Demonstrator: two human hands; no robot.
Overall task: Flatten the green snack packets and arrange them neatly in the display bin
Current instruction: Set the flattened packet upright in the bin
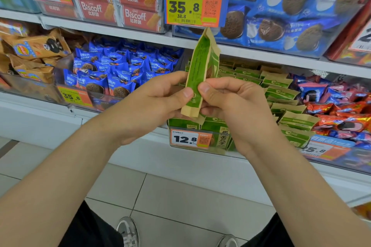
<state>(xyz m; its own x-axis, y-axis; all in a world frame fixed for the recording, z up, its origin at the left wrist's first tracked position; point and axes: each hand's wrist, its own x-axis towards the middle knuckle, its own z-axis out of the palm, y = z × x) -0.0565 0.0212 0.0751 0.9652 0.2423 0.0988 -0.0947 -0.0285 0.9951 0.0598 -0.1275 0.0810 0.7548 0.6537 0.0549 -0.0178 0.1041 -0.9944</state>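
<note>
Fingers [186,93] of both hands, pinching: we hold one green snack packet [200,66] upright and nearly edge-on to us. The thumbs of the left hand [158,98] and right hand [228,104] are pressed side by side on its lower part, with the other fingers curled behind. Location of item: in the air, in front of the display bin [222,147] and not yet in it. The bin's front carries a price tag [190,139] reading 12.8. Contents of bin: green packets [281,92] in rows, most lying flat and overlapped, those toward the right looser and tilted. Neighbours: blue packets [120,66] in the bin to the left, red packets [341,110] just beside on the right. Step in hand, as we judge it: flattening this packet before it goes back. Hazards noted: the grip covers only the lower part (the top stands free), so squeezing could push the contents upward and leave a bulge. A hard pinch could crease the paper or strain a seam. A slip would drop the packet to the floor [180,196]. Sliding it in carelessly could topple the rows or nudge a loose packet over among the red ones.
</note>
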